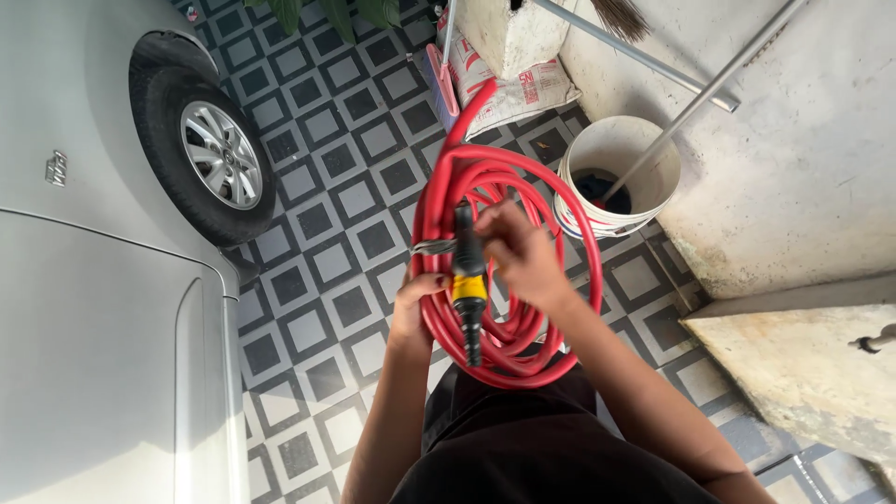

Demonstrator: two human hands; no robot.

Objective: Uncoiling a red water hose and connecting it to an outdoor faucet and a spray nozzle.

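Right over the tiled floor (345,159), a coiled red hose (509,191) hung in front of the person's body, its smooth rubbery loops stacked in a rough ring, with one free length running up toward a white sack (523,89). A nozzle (469,285) lay across the coil, a straight stick shape with a black barrel and a bright yellow band near its middle. The left hand (415,308) was closed around the lower left side of the coil, just beside the nozzle. The right hand (523,257) was closed over the loops at the nozzle's upper part, fingers curled against it. Both hands sat close together on the hose. The floor showed a matte pattern of black and pale grey squares. At the left stood a silver car (84,308) with a glossy body and a spoked wheel (219,154). A round white plastic bucket (644,168) stood by a rough, stained concrete wall (793,140), a thin metal pole (695,103) leaning into it.
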